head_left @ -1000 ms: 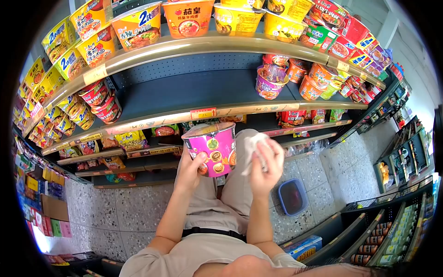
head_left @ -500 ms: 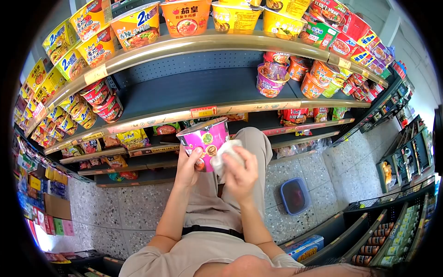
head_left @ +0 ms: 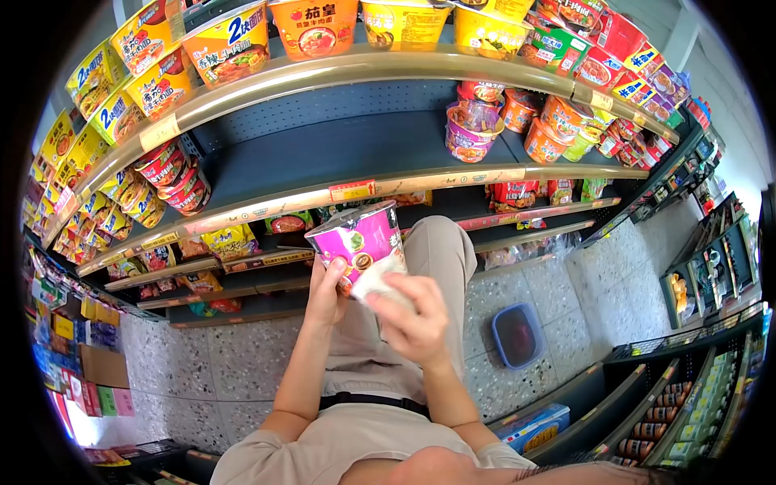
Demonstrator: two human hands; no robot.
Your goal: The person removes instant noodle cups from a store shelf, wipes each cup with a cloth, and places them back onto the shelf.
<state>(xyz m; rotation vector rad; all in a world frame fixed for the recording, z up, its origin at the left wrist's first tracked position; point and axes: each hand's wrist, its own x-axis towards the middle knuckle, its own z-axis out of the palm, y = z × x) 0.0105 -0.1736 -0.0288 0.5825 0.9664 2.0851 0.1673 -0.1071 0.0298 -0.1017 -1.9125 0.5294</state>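
Observation:
A purple instant noodle cup (head_left: 365, 242) is held above my lap, tilted slightly, its top toward the shelf. My left hand (head_left: 325, 293) is closed around its left side, thumb across the front. In my right hand (head_left: 414, 317) is a crumpled white cloth (head_left: 380, 280), pinched in the fingers and pressed against the lower right of the cup. The cloth hides part of the cup's printed side.
Ahead stands a shelf (head_left: 299, 149) with stacked noodle tubs (head_left: 473, 133) and, lower down, bagged noodles (head_left: 233, 242). A blue plastic basin (head_left: 517, 335) sits on the speckled floor to my right. More shelving (head_left: 614, 396) holds cans and boxes behind it.
My right hand and the cloth have moved a little down and left across the cup. The cup has turned slightly, and the view has shifted a bit.

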